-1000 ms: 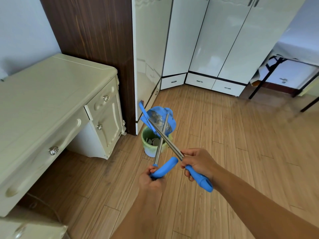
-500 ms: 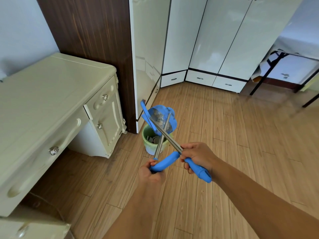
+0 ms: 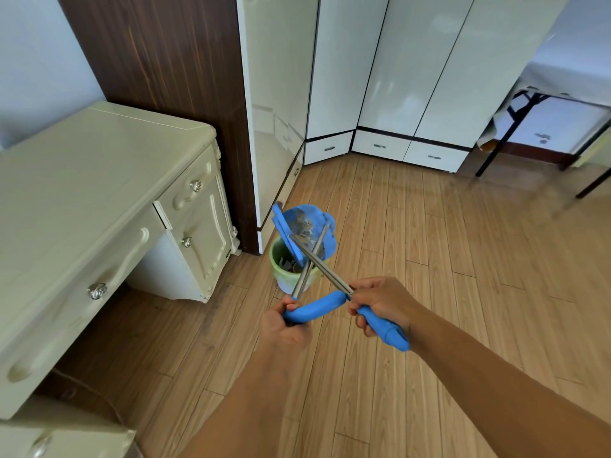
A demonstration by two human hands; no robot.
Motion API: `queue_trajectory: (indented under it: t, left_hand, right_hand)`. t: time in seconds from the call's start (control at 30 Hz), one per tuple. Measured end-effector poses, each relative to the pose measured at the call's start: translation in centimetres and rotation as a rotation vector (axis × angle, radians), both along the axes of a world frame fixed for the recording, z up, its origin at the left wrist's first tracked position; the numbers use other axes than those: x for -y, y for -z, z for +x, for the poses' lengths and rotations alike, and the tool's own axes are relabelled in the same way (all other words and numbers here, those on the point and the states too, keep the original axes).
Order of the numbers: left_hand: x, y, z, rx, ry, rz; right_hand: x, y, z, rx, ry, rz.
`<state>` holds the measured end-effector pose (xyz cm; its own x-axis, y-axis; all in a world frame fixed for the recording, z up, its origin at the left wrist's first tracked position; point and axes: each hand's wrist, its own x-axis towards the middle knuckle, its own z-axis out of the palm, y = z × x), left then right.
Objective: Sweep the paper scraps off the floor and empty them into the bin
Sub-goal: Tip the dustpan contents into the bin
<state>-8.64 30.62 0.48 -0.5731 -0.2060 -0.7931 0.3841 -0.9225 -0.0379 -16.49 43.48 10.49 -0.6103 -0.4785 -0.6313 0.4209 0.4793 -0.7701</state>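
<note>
Left hand (image 3: pixel 286 325) gripping the blue dustpan handle (image 3: pixel 314 311), right hand (image 3: pixel 385 304) gripping the broom handle (image 3: pixel 383 328) (metal shafts crossed), dustpan (image 3: pixel 307 226) with paper scraps (image 3: pixel 302 226) tilted above the green bin (image 3: pixel 291 269), beside the wardrobe (image 3: pixel 277 94)

From my feed I only see two bare forearms, no sleeves on either. My left hand (image 3: pixel 284 327) and right hand (image 3: pixel 385 304) wear nothing: no gloves, rings or watch.
</note>
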Motion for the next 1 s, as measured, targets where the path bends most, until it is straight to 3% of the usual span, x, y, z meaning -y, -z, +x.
queue_trajectory:
  t: [0.23,0.37,0.6,0.77,0.9,1.0]
  left_hand:
    - [0.5,-2.2,-0.6,0.102,0.128,-0.305]
    - [1.6,-4.3,-1.1,0.215,0.297,-0.590]
    - [2.0,-8.7,-2.1,0.493,0.713,-1.339]
    - [0.0,-10.5,-3.1,0.626,1.160,-2.121]
    - [-2.6,-12.0,-4.0,0.719,1.512,-2.459]
    - [-4.5,-11.7,-4.5,0.769,1.631,-2.595]
  right_hand:
    - [-1.5,-3.3,-0.7,0.012,0.025,-0.056]
    - [-2.3,-4.2,-1.1,-0.001,0.046,-0.053]
    - [-4.0,-5.8,-1.3,0.033,0.102,-0.066]
    - [-4.3,-8.0,-1.3,0.071,0.139,-0.047]
    - [-4.1,-9.1,-1.2,0.089,0.177,-0.039]
    - [-3.8,-8.9,-1.0,0.116,0.195,-0.034]
